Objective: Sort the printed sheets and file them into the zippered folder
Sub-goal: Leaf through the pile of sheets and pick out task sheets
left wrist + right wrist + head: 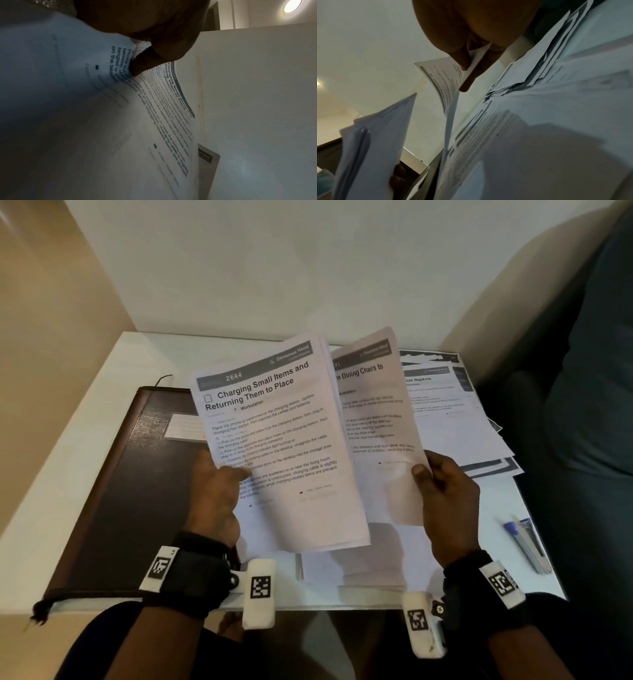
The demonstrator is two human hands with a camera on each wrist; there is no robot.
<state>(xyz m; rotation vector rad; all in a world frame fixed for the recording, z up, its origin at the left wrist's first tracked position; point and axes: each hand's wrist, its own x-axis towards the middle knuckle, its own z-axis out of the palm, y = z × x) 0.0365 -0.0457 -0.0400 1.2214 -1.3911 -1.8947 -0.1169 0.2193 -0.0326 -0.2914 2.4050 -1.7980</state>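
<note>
My left hand [219, 491] grips a thin stack of printed sheets [274, 440] above the table, thumb [142, 63] pressed on the top page headed "Charging Small Items and Returning Them to Place". My right hand [442, 491] pinches a single sheet [376, 419] about dining chairs at its lower right edge, thumb [462, 59] on its printed face. The two are held apart, side by side. The dark brown zippered folder [137, 474] lies flat on the table's left half, partly hidden under the left stack. More printed sheets [452, 412] lie fanned at the back right.
The white table [68, 440] sits in a corner between a beige wall and a white wall. Loose sheets [370, 563] lie on it near the front edge. A blue-capped pen and a slim tool [524, 542] lie at the right edge. A dark upholstered seat [589, 405] stands on the right.
</note>
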